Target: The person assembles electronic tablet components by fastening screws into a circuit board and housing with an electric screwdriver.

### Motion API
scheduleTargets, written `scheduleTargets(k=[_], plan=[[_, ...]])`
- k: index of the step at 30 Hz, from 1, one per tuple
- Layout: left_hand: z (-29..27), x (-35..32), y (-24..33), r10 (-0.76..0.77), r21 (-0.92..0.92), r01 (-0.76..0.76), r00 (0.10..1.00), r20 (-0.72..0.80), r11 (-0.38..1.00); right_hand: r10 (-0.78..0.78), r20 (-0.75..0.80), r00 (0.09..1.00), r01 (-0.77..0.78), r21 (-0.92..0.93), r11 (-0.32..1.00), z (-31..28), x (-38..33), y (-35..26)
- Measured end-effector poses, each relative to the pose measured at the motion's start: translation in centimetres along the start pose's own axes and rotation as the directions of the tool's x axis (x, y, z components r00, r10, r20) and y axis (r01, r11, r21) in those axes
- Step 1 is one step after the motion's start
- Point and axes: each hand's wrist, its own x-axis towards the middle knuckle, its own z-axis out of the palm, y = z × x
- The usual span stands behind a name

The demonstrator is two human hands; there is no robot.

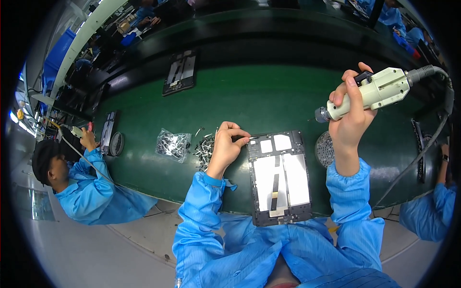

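Observation:
A tablet body (300, 180) with bare silver plates and black tape strips lies before me, its near end at the table's front edge. My left hand (228, 146) is at its far left corner, thumb and forefinger pinched together at the rim. Whatever sits between those fingertips is too small to make out. Raised on the right, my right hand (353, 103) is wrapped round a cream electric screwdriver (379, 93). The bit points left, above the table and apart from the tablet. Beside my left hand lies a loose pile of small black and silver parts (204, 151).
A clear bag of similar small parts (173, 145) lies left of the pile. A round dish of screws (325, 150) is partly behind my right wrist. Another tablet body (180, 72) lies farther back. The screwdriver's cable (439, 125) hangs at right. Co-workers sit on both sides.

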Motion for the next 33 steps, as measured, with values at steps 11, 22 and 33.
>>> scheduleTargets(k=[11, 22, 33], plan=[[-0.6, 0.2, -1.1, -0.177, -0.569, 0.302, 0.948, 0.265, 0.765, 0.15, 0.371, 0.916, -0.15, -0.031, 0.988, 3.9, -5.7, 2.9], [-0.7, 0.3, -1.1, -0.225, -0.596, 0.407, 0.906, 0.358, 0.692, 0.222, 0.439, 0.87, -0.255, 0.015, 0.967, 6.4, -8.8, 8.2], [-1.0, 0.5, -1.2, -0.251, -0.612, 0.424, 0.902, 0.35, 0.668, 0.253, 0.438, 0.863, -0.238, -0.091, 0.967, 5.9, -10.2, 10.2]])
